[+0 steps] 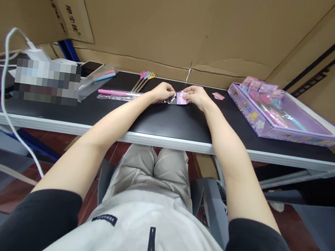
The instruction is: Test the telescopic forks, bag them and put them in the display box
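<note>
the black label (105, 219) on the pale garment (131, 215) carries light capitals that seem to read "versed", the last letter unsure. on the cardboard (86, 12) at the upper left stand three large dark characters (72, 19), turned sideways, with a small circled mark at their end; i cannot read them surely. a second row of dark print (57, 14) beside them is too blurred. colourful lettering (246, 105) on the front wall of the purple box (265, 131), and the print on the card (181, 98) at the right hand (197, 96), are too small to read.
</note>
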Demonstrator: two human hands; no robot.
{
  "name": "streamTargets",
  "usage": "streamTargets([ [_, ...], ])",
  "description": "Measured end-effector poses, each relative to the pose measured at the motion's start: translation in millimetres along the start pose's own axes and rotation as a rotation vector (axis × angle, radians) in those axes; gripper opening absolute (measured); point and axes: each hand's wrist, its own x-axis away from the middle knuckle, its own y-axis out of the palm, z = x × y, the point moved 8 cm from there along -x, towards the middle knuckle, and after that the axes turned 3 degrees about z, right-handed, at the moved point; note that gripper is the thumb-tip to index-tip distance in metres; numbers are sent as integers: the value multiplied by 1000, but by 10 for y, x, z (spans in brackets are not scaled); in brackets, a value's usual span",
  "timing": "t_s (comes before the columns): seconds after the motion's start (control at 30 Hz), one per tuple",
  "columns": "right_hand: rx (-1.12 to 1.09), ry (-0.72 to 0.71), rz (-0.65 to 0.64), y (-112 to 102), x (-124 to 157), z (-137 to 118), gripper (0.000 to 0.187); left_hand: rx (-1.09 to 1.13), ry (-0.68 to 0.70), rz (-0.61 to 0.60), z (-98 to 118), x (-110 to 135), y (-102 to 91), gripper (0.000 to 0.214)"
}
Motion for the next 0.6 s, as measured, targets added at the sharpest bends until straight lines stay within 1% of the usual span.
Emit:
streamTargets([
  [0.07, -13, 5, 1, 1, 20, -17, 30, -21, 3, -34, -19, -64, 11, 9],
  [0.13, -32, 7, 2, 6, 31, -30, 29, -22, 8, -63, -10, -117, 5, 15],
  [0.23, -58, 1, 2, 14, 18, -29, 30, 42, -54, -77, 56, -123, -38, 18],
  [0.37, -95, -19, -17, 42, -14, -23, 32, 163, -212, -80, 242, 27, -92, 20],
  [0.43, -117, -16, -17, 50, -14, -27, 32, 210, -278, -71, 330, 126, -110, 29],
  [0.53, -151, 12, -6, 49, 7, -39, 31, 294, -321, -25, 407, 244, -143, 38],
  [0.6, -173, 53, -41, 74, 28, -35, 30, 334, -331, 5, 410, 295, -162, 44],
])
